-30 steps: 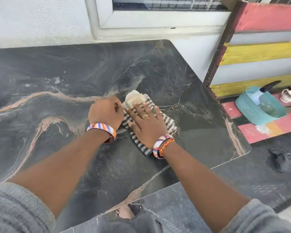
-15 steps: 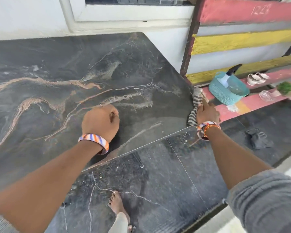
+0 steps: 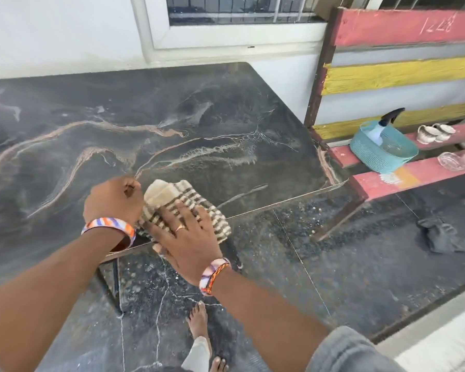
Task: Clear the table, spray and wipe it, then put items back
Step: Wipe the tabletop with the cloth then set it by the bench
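Note:
A dark marble-patterned table (image 3: pixel 172 108) fills the left and middle of the head view, bare on top. A striped cream-and-brown cloth (image 3: pixel 177 200) lies folded at the table's near edge, partly overhanging it. My right hand (image 3: pixel 188 237) presses flat on the cloth with fingers spread. My left hand (image 3: pixel 113 200) is curled into a fist, resting on the table and touching the cloth's left side. A spray bottle (image 3: pixel 379 127) with a black trigger stands in a teal basket (image 3: pixel 371 154) on the bench at the right.
A red and yellow slatted bench (image 3: pixel 414 173) stands right of the table, carrying the basket, two small white shoes (image 3: pixel 432 132), a glass dish (image 3: pixel 451 161) and a green plant at the frame edge. A dark rag (image 3: pixel 440 234) lies on the floor. My bare feet show below.
My right hand has carried the cloth from the table's right edge back to the near edge, beside my left fist. It now presses flat on it. The camera tilted.

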A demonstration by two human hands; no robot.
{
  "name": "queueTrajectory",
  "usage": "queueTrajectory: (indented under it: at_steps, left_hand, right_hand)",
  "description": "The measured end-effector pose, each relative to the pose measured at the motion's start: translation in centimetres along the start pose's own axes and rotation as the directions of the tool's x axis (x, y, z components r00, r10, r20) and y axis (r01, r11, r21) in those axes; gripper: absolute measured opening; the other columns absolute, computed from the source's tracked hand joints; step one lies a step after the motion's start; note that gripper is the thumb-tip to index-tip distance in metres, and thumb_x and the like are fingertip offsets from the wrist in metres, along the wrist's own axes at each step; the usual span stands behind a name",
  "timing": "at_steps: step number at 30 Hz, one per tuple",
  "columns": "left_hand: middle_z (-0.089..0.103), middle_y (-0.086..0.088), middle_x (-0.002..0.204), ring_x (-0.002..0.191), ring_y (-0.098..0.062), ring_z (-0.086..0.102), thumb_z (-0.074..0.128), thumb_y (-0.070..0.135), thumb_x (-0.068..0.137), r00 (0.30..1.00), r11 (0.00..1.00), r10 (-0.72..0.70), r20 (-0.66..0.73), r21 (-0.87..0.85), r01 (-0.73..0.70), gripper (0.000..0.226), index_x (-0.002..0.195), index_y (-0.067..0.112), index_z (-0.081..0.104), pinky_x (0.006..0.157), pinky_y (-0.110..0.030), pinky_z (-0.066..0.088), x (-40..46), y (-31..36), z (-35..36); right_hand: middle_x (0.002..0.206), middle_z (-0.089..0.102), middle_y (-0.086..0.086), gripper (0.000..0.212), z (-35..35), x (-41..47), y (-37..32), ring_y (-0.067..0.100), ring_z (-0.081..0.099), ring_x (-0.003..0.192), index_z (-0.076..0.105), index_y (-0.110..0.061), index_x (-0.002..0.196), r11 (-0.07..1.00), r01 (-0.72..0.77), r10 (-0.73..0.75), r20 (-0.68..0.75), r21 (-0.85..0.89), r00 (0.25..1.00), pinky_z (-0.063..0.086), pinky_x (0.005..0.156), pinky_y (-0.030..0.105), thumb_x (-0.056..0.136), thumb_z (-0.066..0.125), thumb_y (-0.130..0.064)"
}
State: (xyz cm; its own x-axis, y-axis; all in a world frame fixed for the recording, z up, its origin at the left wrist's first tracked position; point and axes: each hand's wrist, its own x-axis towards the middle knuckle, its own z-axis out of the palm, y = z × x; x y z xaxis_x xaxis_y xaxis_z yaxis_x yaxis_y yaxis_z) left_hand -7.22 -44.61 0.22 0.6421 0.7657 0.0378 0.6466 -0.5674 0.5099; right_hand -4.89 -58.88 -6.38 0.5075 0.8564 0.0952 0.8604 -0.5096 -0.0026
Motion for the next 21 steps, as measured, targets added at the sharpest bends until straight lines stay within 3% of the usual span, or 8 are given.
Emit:
queueTrajectory:
  at_steps: [3, 5, 7, 10, 13, 18, 19, 21]
  left_hand:
    - [0.07, -0.021, 0.099, 0.092, -0.042, 0.062, 0.051, 0.017, 0.085, 1.0, 1.0, -0.002, -0.003, 0.017, 0.002, 0.022, 0.097, 0.014, 0.07, 0.082, -0.043, 0.051, -0.7, -0.4, -0.2]
    - [0.07, -0.021, 0.1, 0.094, -0.043, 0.062, 0.051, 0.018, 0.086, 1.0, 1.0, 0.006, 0.008, 0.014, -0.006, 0.023, 0.1, 0.014, 0.069, 0.083, -0.043, 0.052, -1.2, -0.2, -0.1]
    - [0.07, -0.02, 0.1, 0.094, -0.043, 0.062, 0.05, 0.017, 0.086, 0.999, 1.0, 0.022, 0.025, 0.006, -0.022, 0.023, 0.099, 0.013, 0.069, 0.083, -0.044, 0.053, -1.8, 0.0, 0.0]
    - [0.071, -0.018, 0.099, 0.093, -0.042, 0.062, 0.05, 0.015, 0.087, 0.997, 0.998, 0.058, 0.05, 0.005, -0.058, 0.023, 0.099, 0.012, 0.069, 0.081, -0.042, 0.052, -2.5, 0.0, 0.1]
    - [0.071, -0.017, 0.099, 0.093, -0.041, 0.062, 0.05, 0.013, 0.086, 0.997, 0.998, 0.069, 0.039, 0.004, -0.07, 0.022, 0.098, 0.013, 0.068, 0.078, -0.04, 0.051, -2.6, -0.1, -0.3]
    - [0.07, -0.017, 0.103, 0.096, -0.04, 0.061, 0.05, 0.015, 0.088, 1.0, 0.999, 0.031, 0.005, 0.044, -0.031, 0.024, 0.103, 0.014, 0.068, 0.079, -0.039, 0.049, -2.3, -1.5, -1.0]
    - [0.07, -0.017, 0.103, 0.097, -0.041, 0.061, 0.049, 0.015, 0.088, 1.0, 0.998, 0.023, 0.004, 0.058, -0.023, 0.024, 0.104, 0.014, 0.068, 0.079, -0.039, 0.049, -2.2, -1.9, -1.1]
    - [0.07, -0.02, 0.101, 0.095, -0.042, 0.061, 0.049, 0.015, 0.088, 1.0, 0.994, 0.017, -0.021, 0.113, -0.014, 0.025, 0.103, 0.014, 0.069, 0.079, -0.04, 0.05, -2.0, -2.8, -1.4]
  right_hand:
    - [0.137, 0.054, -0.007, 0.071, 0.0, -0.3, 3.4, 0.023, 0.055, 0.121, 0.042, -0.043, 0.135, 0.981, 0.16, -0.158, 0.021, -0.107, 0.987, 0.043, 0.097, 0.047, 0.072, 0.071, -0.027]
    - [0.134, 0.057, -0.006, 0.08, -0.3, -1.4, 7.4, 0.023, 0.058, 0.118, 0.043, -0.04, 0.134, 0.989, 0.078, -0.075, 0.026, -0.124, 0.997, 0.045, 0.096, 0.047, 0.065, 0.076, -0.017]
    - [0.135, 0.056, -0.003, 0.079, -0.4, -3.5, 12.1, 0.025, 0.056, 0.121, 0.042, -0.036, 0.135, 0.988, -0.078, 0.081, 0.022, -0.137, 0.996, 0.041, 0.1, 0.05, 0.066, 0.077, -0.02]
    - [0.151, 0.035, -0.003, 0.057, -1.3, -6.4, 17.6, 0.027, 0.033, 0.14, 0.027, -0.037, 0.145, 0.947, -0.309, 0.313, 0.042, -0.085, 0.949, 0.022, 0.112, 0.049, 0.093, 0.051, -0.034]
    - [0.157, 0.018, -0.006, 0.053, -1.8, -6.7, 17.8, 0.025, 0.014, 0.146, 0.015, -0.039, 0.147, 0.903, -0.422, 0.428, 0.086, -0.077, 0.9, 0.008, 0.116, 0.046, 0.099, 0.037, -0.036]
    - [0.132, 0.059, -0.005, 0.044, -1.5, -4.3, 9.6, 0.035, 0.055, 0.121, 0.054, -0.038, 0.128, 0.959, -0.283, 0.283, 0.01, -0.016, 0.959, 0.039, 0.096, 0.06, 0.087, 0.039, -0.039]
    - [0.133, 0.058, -0.006, 0.044, -1.7, -3.5, 7.6, 0.034, 0.053, 0.123, 0.053, -0.039, 0.128, 0.97, -0.244, 0.243, 0.016, 0.004, 0.97, 0.038, 0.097, 0.06, 0.087, 0.036, -0.04]
    - [0.15, 0.038, -0.007, 0.044, -1.9, -1.6, 3.0, 0.035, 0.029, 0.14, 0.038, -0.04, 0.139, 0.991, -0.105, 0.1, 0.054, 0.083, 0.994, 0.019, 0.109, 0.061, 0.095, 0.036, -0.038]
